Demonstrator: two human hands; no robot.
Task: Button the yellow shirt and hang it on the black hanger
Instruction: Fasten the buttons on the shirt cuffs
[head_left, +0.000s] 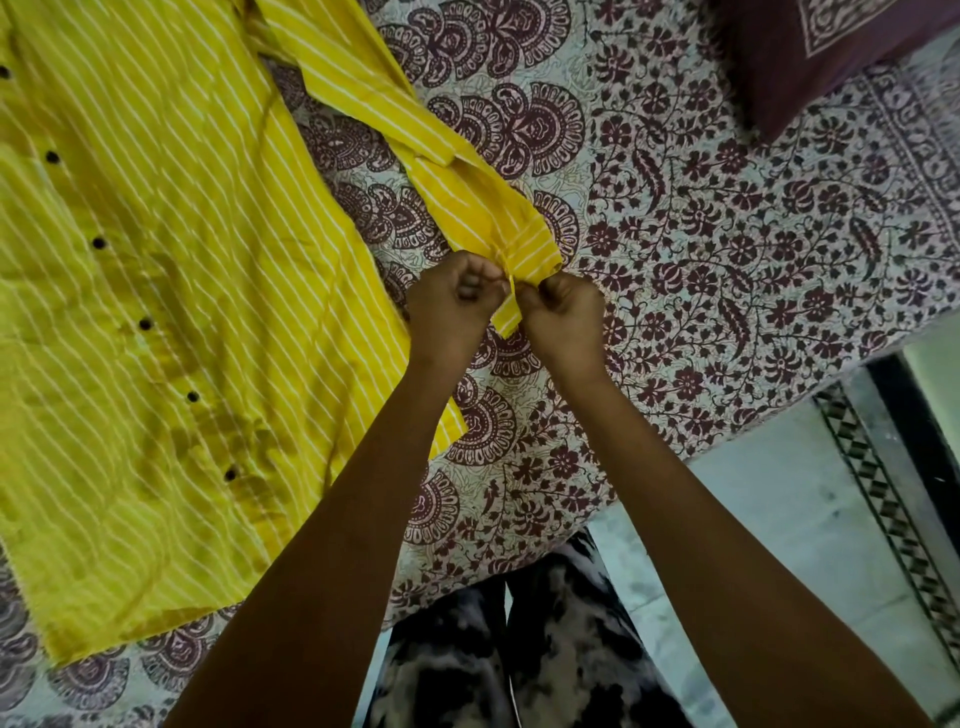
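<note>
Nearest are the person's patterned trousers, at the edge of a bed with a printed bedsheet. Both bare forearms reach out over it. The left hand and the right hand are curled tight, pinching the cuff of a sleeve between them — a strip of yellow cloth hangs down in the gap. The yellow shirt lies spread flat on the sheet to the left, its front closed along a row of dark buttons. Farther off, at the upper right, sits a maroon pillow — beside it, pale floor.
</note>
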